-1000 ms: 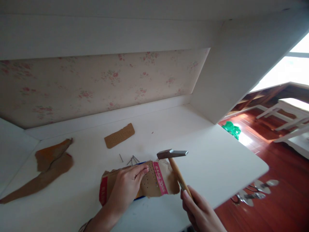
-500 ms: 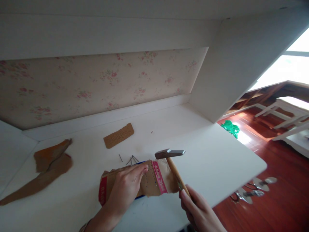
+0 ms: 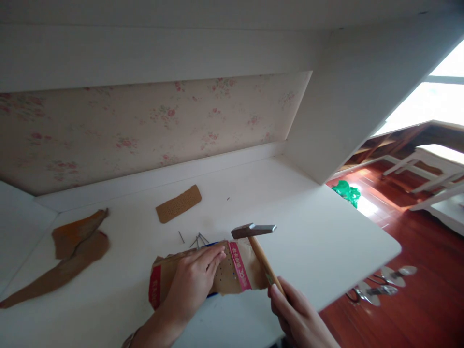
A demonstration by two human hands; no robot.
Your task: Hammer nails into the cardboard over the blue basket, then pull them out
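My left hand (image 3: 197, 273) lies over a brown piece of cardboard (image 3: 224, 278) with red printed bands and rows of small punched holes. Its fingers point right and are drawn together at the tips; whatever they pinch, if anything, is hidden. A blue object (image 3: 213, 295) peeks out from under the cardboard. In my right hand (image 3: 293, 309) is the wooden handle of a hammer (image 3: 266, 261), its metal head above the cardboard's right end. Several loose nails (image 3: 199, 239) lie just behind the cardboard, with a single nail (image 3: 181, 237) to their left.
Behind, a smaller perforated cardboard piece (image 3: 179, 204) lies on the white desk (image 3: 326, 241). Torn brown scraps (image 3: 78, 253) are at the left. A white side panel (image 3: 319, 106) rises at the right. Beyond the desk edge, a green bag (image 3: 347, 193) is on the floor.
My left hand has shifted very slightly to the right on the cardboard. The hammer stays raised in my right hand, almost unmoved.
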